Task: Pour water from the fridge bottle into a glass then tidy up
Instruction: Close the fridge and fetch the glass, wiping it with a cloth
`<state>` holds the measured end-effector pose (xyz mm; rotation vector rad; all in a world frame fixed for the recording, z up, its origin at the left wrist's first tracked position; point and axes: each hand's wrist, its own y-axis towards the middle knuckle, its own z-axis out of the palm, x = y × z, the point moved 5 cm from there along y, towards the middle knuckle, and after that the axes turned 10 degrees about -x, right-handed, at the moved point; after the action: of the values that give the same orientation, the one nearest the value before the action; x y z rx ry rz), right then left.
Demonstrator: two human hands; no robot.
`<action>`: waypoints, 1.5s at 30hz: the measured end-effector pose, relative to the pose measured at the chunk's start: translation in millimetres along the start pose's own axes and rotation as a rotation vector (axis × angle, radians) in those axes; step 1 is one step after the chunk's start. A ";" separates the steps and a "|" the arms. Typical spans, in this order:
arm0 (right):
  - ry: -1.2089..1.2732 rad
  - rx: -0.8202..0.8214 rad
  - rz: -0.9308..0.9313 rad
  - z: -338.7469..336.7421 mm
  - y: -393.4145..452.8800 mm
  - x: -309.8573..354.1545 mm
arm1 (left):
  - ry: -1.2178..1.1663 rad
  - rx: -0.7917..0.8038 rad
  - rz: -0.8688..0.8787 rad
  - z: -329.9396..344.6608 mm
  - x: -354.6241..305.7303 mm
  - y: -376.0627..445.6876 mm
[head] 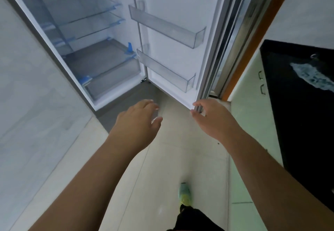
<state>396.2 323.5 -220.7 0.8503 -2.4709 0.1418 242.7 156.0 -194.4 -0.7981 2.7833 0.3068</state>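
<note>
Two door shelves [168,25] empty, fridge [86,37] wide open, bottle nowhere in view. Right hand [210,118] at door edge [196,102], fingers [197,104] loosely curled round it. Left hand [139,115] slack, holding nothing. Probably closing step; next calls for swinging door shut.

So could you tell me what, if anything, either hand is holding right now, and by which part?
The right hand pinches the fridge door at its bottom outer corner. The left hand is open and holds nothing.
</note>
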 end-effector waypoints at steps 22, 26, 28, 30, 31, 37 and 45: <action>0.189 -0.409 -0.012 -149.0 230.1 -16.2 | 0.005 -0.083 0.169 26.3 -112.2 290.4; 0.265 -0.417 -0.024 -167.8 241.6 -4.2 | 0.013 -0.221 0.183 25.6 -96.6 293.0; 0.321 -0.481 -0.060 -177.7 243.7 7.3 | 0.059 -0.267 0.161 19.9 -83.8 289.8; 0.387 -0.553 -0.103 -187.5 244.1 20.3 | 0.094 -0.331 0.162 13.6 -68.4 281.2; 0.425 -0.555 -0.123 -190.4 243.5 28.5 | 0.076 -0.366 0.161 10.4 -60.0 275.9; 0.291 -0.462 -0.329 -171.2 229.5 87.7 | -0.081 -0.377 0.030 3.3 2.6 240.1; 0.256 -0.433 -0.655 -112.4 191.6 176.2 | -0.069 -0.385 -0.293 -54.7 88.8 186.0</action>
<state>212.9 409.3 -22.0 1.2867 -1.7789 -0.4672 60.0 252.3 -141.4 -1.2368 2.5257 0.8100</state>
